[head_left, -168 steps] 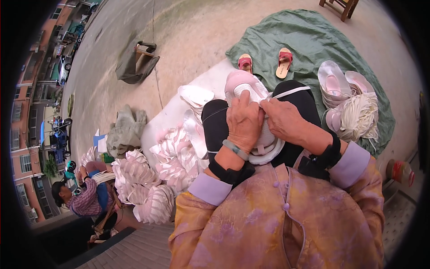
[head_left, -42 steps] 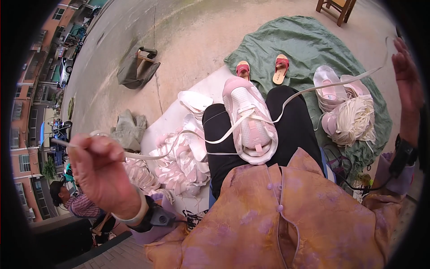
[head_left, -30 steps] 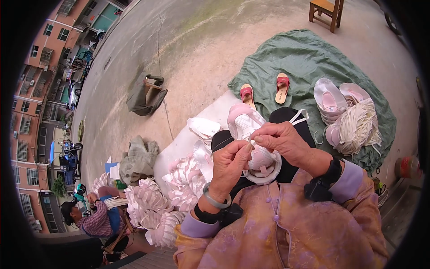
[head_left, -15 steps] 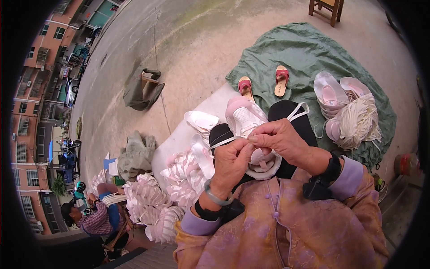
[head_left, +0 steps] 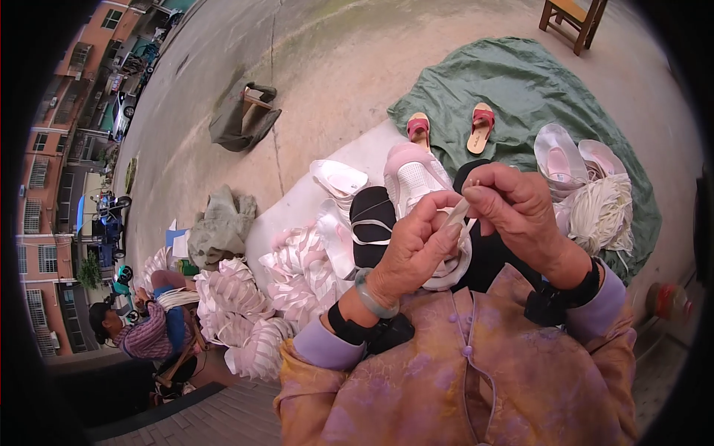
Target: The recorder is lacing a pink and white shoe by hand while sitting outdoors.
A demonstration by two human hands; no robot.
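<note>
On my lap lies a pink and white sneaker [head_left: 413, 178], its toe pointing away from me and its near part largely covered by my hands. A white shoelace [head_left: 457, 213] runs between my fingers above the shoe. My left hand [head_left: 420, 249] pinches it between thumb and fingers, just above the shoe's near end. Close by on the right, my right hand [head_left: 517, 215] is raised a little higher, with thumb and forefinger pinched on the lace's end. A loop of white lace also lies over my dark left knee.
Pink and white shoe parts [head_left: 297, 271] are heaped at my left. A bundle of cream laces [head_left: 601, 215] and more shoe parts lie right on a green sheet [head_left: 513, 82], near red sandals [head_left: 481, 128]. A co-worker [head_left: 152, 327] sits far left; a wooden stool [head_left: 573, 18] stands beyond.
My right hand has lifted and moved to the right, drawing slightly away from my left hand. The left hand has shifted right and turned, and the lace between them now shows.
</note>
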